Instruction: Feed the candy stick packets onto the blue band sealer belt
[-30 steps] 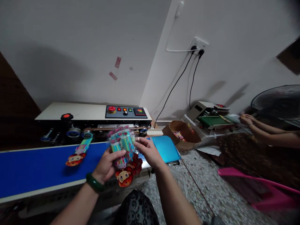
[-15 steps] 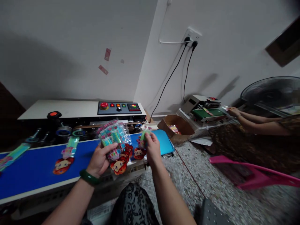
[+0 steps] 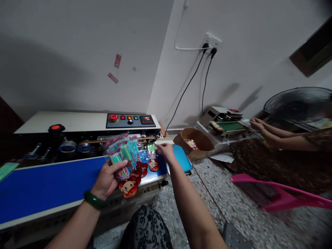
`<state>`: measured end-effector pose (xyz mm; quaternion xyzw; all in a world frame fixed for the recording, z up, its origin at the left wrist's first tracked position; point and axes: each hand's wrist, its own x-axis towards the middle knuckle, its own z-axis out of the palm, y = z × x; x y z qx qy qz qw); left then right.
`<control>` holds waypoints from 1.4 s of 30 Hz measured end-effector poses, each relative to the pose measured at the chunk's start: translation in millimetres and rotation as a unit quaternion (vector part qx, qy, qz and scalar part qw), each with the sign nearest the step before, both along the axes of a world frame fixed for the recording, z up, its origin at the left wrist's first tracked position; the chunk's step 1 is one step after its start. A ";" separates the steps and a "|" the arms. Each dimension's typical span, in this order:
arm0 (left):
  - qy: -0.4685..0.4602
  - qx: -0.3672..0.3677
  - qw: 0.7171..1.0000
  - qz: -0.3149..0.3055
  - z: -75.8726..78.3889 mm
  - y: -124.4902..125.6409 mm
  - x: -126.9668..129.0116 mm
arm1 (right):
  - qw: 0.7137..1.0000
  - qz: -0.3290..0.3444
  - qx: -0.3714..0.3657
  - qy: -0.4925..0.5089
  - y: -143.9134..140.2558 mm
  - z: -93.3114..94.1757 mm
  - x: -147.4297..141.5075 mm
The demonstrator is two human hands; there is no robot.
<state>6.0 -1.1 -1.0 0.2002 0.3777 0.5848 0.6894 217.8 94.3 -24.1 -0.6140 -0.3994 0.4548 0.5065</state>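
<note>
My left hand (image 3: pixel 107 178) grips a fanned bundle of clear plastic packets (image 3: pixel 126 159). Green and yellow sticks show inside them, and red-haired cartoon heads stick out at the lower end. At the right end of the blue conveyor belt (image 3: pixel 59 176), one single packet (image 3: pixel 152 155) stands with its cartoon head toward me. The fingers of my right hand (image 3: pixel 166 152) are pinched at that packet's upper right edge, beside the inlet of the band sealing machine (image 3: pixel 70 121). Another packet (image 3: pixel 7 170) lies at the belt's far left.
A blue plate (image 3: pixel 181 157) extends beyond the belt's right end. Behind it stands a cardboard box (image 3: pixel 204 141) with packets inside. Another person's hands (image 3: pixel 256 123) work at a second machine with a green belt (image 3: pixel 229 126). A pink chair (image 3: pixel 277 197) and a fan (image 3: pixel 295 103) are at the right.
My right hand has brought the single packet back and up to the machine's inlet. Packets on the belt have moved left, one out of sight. My left hand still holds the bundle.
</note>
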 end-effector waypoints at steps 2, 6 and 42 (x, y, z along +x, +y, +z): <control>0.001 -0.002 1.000 -0.007 0.6 -0.4 0.8 | 0.999 0.041 0.016 0.029 -14.1 8.9 -11.4; -0.001 0.005 0.999 -0.033 0.4 -1.0 3.7 | 0.962 0.226 0.018 0.154 -51.3 18.4 -38.6; 0.032 0.029 0.998 -0.050 -2.9 0.8 11.6 | 0.972 0.210 0.043 0.098 -55.3 23.4 -35.0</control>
